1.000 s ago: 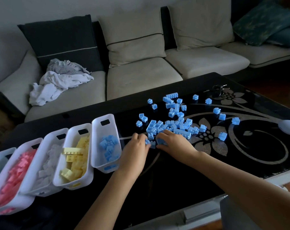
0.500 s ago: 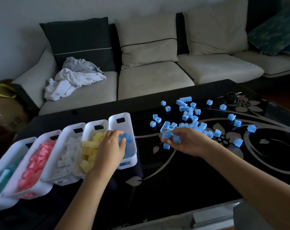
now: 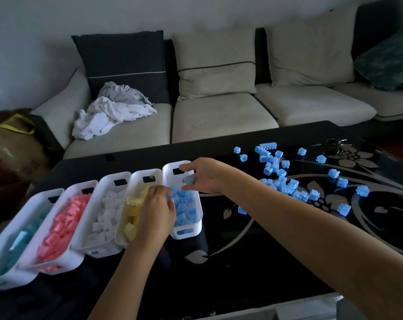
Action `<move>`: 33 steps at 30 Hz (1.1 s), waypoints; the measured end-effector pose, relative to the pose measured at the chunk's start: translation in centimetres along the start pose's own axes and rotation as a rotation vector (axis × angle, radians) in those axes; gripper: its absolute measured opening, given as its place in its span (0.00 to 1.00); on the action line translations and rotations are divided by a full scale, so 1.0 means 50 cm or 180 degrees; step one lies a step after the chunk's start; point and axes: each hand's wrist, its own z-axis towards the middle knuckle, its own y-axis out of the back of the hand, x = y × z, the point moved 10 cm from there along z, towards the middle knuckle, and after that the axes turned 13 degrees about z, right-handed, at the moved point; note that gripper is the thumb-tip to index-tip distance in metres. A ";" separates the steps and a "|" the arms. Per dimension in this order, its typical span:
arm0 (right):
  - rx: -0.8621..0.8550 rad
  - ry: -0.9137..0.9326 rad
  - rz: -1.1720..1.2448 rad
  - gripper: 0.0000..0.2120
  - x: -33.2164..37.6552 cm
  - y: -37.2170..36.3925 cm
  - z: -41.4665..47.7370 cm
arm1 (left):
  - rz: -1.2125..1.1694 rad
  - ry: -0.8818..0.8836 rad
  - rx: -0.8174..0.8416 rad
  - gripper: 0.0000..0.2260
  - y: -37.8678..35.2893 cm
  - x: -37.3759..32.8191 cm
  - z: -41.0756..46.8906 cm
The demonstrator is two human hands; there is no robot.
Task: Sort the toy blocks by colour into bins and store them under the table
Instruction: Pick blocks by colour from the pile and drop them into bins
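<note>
The right hand hangs over the far end of the blue bin, its fingers spread, with one blue block caught between thumb and forefinger. The left hand lies lower and nearer, reaching across the edge of the yellow bin with its fingertips curled down among the sorted blue blocks; whether it grips any of them cannot be told. The two hands are close together but do not touch. The blue bin is the rightmost of five white bins that stand side by side along the left part of the black glass table. Left of the yellow bin come the white bin, the pink bin and the teal bin, each with blocks of its own colour. To the right of the hands, loose blue blocks lie scattered over the table's pale flower pattern, thickest in the middle, with single ones around. A bunch of keys sits near the far edge. Behind the table stands a sofa with crumpled clothes on its left seat.
</note>
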 end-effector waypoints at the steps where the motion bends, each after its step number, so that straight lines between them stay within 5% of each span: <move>1: 0.0013 0.0133 -0.0246 0.28 0.007 -0.002 -0.007 | 0.0008 0.0017 -0.0010 0.10 0.001 0.002 0.001; 6: 0.0751 0.0045 -0.1103 0.28 0.018 -0.004 -0.024 | -0.0009 -0.0130 -0.0076 0.09 0.011 -0.013 -0.001; 13: 0.0876 0.0712 -0.1700 0.10 0.134 0.169 -0.083 | -0.0593 -0.1088 -0.0270 0.08 0.036 -0.144 -0.043; 17: 0.0102 0.1026 -0.3375 0.07 0.175 0.306 -0.119 | -0.0669 -0.1547 0.0312 0.09 -0.039 -0.239 -0.091; 20: -0.0584 0.1061 -0.4529 0.15 0.179 0.391 -0.144 | -0.0448 -0.1488 0.0779 0.17 -0.121 -0.274 -0.105; 26: -0.1437 0.1138 -0.5102 0.31 0.150 0.452 -0.168 | 0.0446 -0.0978 0.0932 0.34 -0.233 -0.279 -0.062; 33: -0.1637 0.1797 -0.5258 0.28 0.138 0.435 -0.164 | 0.0148 -0.1181 0.0382 0.16 -0.234 -0.303 -0.033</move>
